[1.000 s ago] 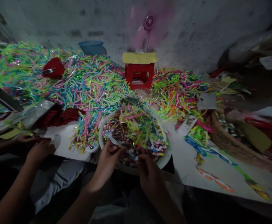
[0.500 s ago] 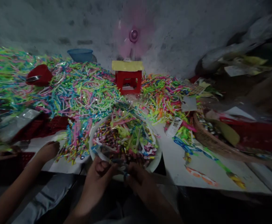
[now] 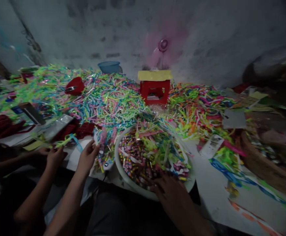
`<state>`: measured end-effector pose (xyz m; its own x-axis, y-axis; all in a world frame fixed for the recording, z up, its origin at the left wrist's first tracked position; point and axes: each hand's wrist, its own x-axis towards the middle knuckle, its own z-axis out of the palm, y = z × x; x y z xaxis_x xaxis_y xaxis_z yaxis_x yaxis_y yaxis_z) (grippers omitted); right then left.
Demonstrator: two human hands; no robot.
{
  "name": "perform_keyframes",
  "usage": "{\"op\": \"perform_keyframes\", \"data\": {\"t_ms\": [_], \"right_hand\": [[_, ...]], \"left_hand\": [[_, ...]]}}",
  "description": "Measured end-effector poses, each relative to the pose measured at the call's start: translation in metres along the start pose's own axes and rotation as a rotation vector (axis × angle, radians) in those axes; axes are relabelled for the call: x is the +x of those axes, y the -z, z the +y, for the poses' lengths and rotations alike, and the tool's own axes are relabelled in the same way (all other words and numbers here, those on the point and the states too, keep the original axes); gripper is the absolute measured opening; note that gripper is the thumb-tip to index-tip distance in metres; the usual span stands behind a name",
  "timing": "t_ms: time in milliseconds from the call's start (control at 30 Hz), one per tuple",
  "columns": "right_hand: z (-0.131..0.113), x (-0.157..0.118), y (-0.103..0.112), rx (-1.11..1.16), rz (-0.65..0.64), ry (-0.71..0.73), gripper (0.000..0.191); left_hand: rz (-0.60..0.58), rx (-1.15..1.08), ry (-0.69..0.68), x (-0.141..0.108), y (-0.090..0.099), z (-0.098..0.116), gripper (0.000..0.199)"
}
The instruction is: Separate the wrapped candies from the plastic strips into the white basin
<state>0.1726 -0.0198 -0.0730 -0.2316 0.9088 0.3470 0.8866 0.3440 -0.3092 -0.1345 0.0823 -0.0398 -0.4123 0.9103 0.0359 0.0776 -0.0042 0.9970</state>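
Observation:
My left hand (image 3: 88, 156) is at the near edge of a small pile of ribboned sticks (image 3: 108, 149), left of the basin. Its fingers are pinched, and a white plastic strip (image 3: 95, 137) sticks up from them. What else they grip is hidden. My right hand (image 3: 168, 186) reaches over the near rim of the round pale basin (image 3: 125, 175), fingers spread and touching the small striped sticks (image 3: 135, 159) inside. Yellow, green and pink strips (image 3: 155, 141) lie over the sticks' far and right side.
A co-worker's hands (image 3: 55, 157) hold a green and blue strip at the left. Heaped strips (image 3: 115, 98) cover the table's back. Behind the basin are a red stool (image 3: 155, 91) and a spinning pink fan (image 3: 163, 45). A white device (image 3: 211, 146) lies right of the basin.
My hands, together over the basin's near rim before, are now apart: the left at the pile, the right inside the basin. The view has turned left. The co-worker's hands now show a strip.

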Motion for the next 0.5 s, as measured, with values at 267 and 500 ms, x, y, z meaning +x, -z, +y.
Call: {"op": "perform_keyframes", "data": {"t_ms": [267, 500], "right_hand": [[-0.005, 0.010, 0.006, -0.091, -0.086, -0.059, 0.017], [-0.012, 0.030, 0.008, -0.066, -0.238, -0.168, 0.013]], "left_hand": [[-0.121, 0.257, -0.072, 0.066, -0.010, -0.003, 0.047], [-0.455, 0.539, -0.541, 0.001, -0.036, 0.009, 0.034]]}}
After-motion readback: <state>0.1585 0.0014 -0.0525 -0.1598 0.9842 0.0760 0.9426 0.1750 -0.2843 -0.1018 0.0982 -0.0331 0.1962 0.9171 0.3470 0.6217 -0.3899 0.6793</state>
